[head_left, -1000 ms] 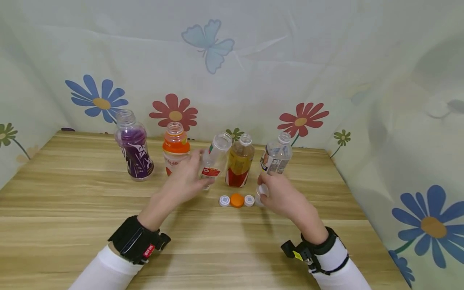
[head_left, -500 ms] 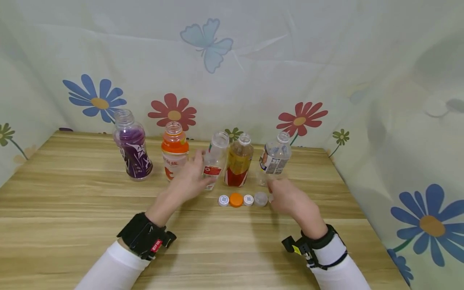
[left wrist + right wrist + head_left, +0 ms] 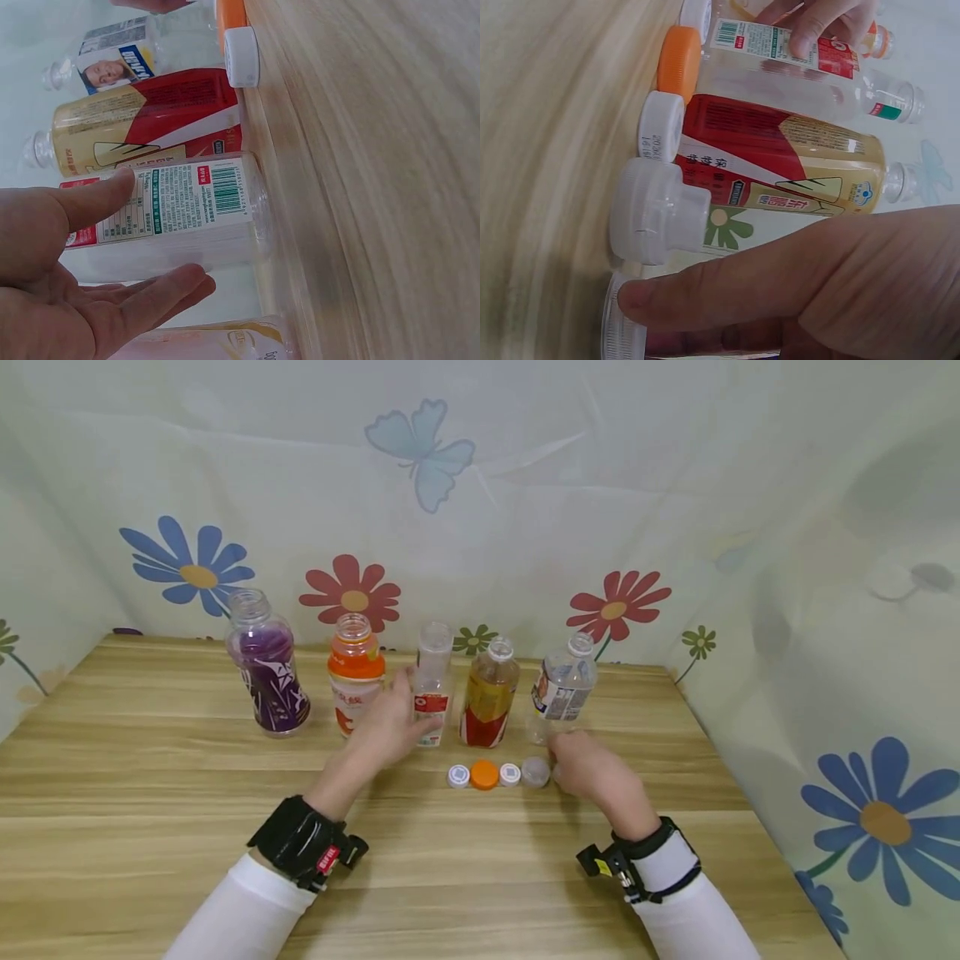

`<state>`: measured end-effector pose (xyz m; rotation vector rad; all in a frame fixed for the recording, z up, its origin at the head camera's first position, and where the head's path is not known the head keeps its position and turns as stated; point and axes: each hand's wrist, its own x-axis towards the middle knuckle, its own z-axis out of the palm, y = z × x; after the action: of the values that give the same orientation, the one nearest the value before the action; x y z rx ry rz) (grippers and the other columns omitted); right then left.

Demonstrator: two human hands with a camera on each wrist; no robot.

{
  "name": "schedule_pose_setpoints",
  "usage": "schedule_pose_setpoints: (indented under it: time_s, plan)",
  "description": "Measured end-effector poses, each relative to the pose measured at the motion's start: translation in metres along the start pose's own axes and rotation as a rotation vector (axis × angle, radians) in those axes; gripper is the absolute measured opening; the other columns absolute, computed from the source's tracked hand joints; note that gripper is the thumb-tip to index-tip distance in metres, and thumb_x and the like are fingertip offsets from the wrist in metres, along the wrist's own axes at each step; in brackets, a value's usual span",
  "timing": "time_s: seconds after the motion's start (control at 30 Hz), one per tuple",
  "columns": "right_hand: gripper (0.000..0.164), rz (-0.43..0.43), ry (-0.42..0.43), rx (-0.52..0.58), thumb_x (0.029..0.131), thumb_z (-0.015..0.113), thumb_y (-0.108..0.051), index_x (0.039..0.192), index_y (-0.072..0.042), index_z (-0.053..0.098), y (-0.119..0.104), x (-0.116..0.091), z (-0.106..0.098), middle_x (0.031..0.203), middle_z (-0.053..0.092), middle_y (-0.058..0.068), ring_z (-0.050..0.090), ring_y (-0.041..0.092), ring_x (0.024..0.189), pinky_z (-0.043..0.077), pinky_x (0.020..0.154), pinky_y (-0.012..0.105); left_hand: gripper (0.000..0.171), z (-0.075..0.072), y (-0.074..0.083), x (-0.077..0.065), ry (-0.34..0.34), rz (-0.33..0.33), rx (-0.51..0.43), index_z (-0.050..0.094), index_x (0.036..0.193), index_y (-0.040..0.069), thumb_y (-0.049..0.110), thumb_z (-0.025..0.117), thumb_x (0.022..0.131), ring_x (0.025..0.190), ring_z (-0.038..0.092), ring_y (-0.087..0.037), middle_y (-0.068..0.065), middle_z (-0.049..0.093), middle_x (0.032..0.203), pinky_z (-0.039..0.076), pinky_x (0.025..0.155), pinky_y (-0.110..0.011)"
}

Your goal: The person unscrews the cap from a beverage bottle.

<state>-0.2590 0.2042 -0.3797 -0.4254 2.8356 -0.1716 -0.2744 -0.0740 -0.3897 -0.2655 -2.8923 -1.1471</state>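
Note:
My left hand point(image 3: 386, 727) is around a clear bottle point(image 3: 432, 685) with a red-and-white label, which stands upright. In the left wrist view its thumb point(image 3: 112, 196) lies on the label, with the other fingers along the bottle's opposite side. My right hand point(image 3: 596, 772) pinches a ridged whitish bottle cap point(image 3: 622, 319) low at the table, mostly hidden in the head view. Beside that cap sits a translucent cap point(image 3: 536, 772), in line with a white cap point(image 3: 510, 774), an orange cap point(image 3: 483, 775) and another white cap point(image 3: 458, 776).
Uncapped bottles stand in a row behind the caps: a purple bottle point(image 3: 273, 677), an orange-and-white bottle point(image 3: 356, 664), a gold-and-red bottle point(image 3: 489, 702) and a clear bottle with a printed label point(image 3: 564, 689). A flowered cloth point(image 3: 525, 527) hangs behind the wooden table point(image 3: 450, 877).
The bottle at my left hand has gone from tilted to upright and shifted left, away from the gold-and-red one. My right hand has let go of the translucent cap and moved right to another cap.

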Motion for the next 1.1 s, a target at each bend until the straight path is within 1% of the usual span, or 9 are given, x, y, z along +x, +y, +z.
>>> schedule_pose_setpoints:
  time_s: [0.23, 0.37, 0.5, 0.63, 0.8, 1.0, 1.1]
  plan:
    - [0.016, -0.018, 0.006, -0.022, 0.087, 0.067, 0.011, 0.096, -0.002, 0.066, 0.001, 0.005, 0.005, 0.086, 0.063, 0.008, 0.058, 0.020, 0.077, 0.054, 0.068, 0.037, 0.085, -0.001, 0.000, 0.002, 0.020, 0.024, 0.014, 0.024, 0.153, -0.007, 0.025, 0.077, 0.095, 0.120, 0.061, -0.038, -0.030, 0.053, 0.142, 0.052, 0.100, -0.051]
    - [0.017, -0.030, 0.014, -0.027, 0.084, 0.071, 0.010, 0.096, -0.002, 0.067, 0.001, 0.006, 0.006, 0.087, 0.063, 0.008, 0.059, 0.021, 0.077, 0.054, 0.069, 0.038, 0.087, -0.001, -0.002, 0.003, 0.039, 0.040, 0.044, 0.024, 0.152, -0.009, 0.027, 0.078, 0.094, 0.117, 0.063, -0.040, -0.032, 0.055, 0.138, 0.053, 0.098, -0.051]
    - [0.018, -0.024, 0.017, -0.024, 0.083, 0.073, 0.006, 0.096, -0.002, 0.065, 0.000, 0.007, 0.005, 0.086, 0.063, 0.008, 0.059, 0.022, 0.078, 0.053, 0.069, 0.040, 0.091, -0.002, -0.003, 0.003, 0.033, 0.039, 0.051, 0.022, 0.153, -0.011, 0.027, 0.079, 0.093, 0.116, 0.064, -0.041, -0.034, 0.056, 0.137, 0.054, 0.097, -0.051]
    - [0.027, 0.008, 0.016, -0.028, 0.082, 0.080, -0.001, 0.105, -0.003, 0.067, 0.000, 0.005, 0.003, 0.094, 0.067, 0.010, 0.061, 0.023, 0.082, 0.054, 0.069, 0.041, 0.096, -0.005, -0.003, 0.001, 0.011, 0.025, 0.031, 0.017, 0.155, -0.011, 0.026, 0.080, 0.093, 0.123, 0.059, -0.042, -0.035, 0.050, 0.142, 0.051, 0.101, -0.052]
    - [0.038, 0.020, 0.022, -0.061, 0.080, 0.086, -0.013, 0.113, -0.003, 0.068, 0.001, 0.002, -0.001, 0.104, 0.070, 0.012, 0.065, 0.026, 0.090, 0.054, 0.070, 0.044, 0.104, -0.008, -0.003, -0.006, 0.003, 0.040, 0.006, 0.013, 0.156, -0.011, 0.026, 0.083, 0.090, 0.129, 0.054, -0.042, -0.034, 0.044, 0.148, 0.046, 0.106, -0.054]
    - [0.042, 0.028, 0.033, -0.030, 0.084, 0.084, -0.019, 0.118, 0.000, 0.067, 0.005, -0.004, -0.005, 0.114, 0.070, 0.015, 0.066, 0.031, 0.102, 0.055, 0.083, 0.050, 0.117, -0.010, -0.005, -0.019, -0.032, 0.058, 0.002, 0.000, 0.159, -0.009, 0.032, 0.084, 0.088, 0.143, 0.037, -0.046, -0.035, 0.024, 0.160, 0.035, 0.114, -0.057]
    - [0.043, 0.021, 0.034, -0.014, 0.087, 0.082, -0.023, 0.120, 0.001, 0.067, 0.010, -0.008, -0.006, 0.114, 0.069, 0.015, 0.065, 0.030, 0.101, 0.055, 0.085, 0.050, 0.119, -0.012, -0.006, -0.027, -0.056, 0.065, 0.016, -0.001, 0.161, -0.006, 0.035, 0.083, 0.088, 0.147, 0.029, -0.046, -0.034, 0.017, 0.163, 0.030, 0.116, -0.058]
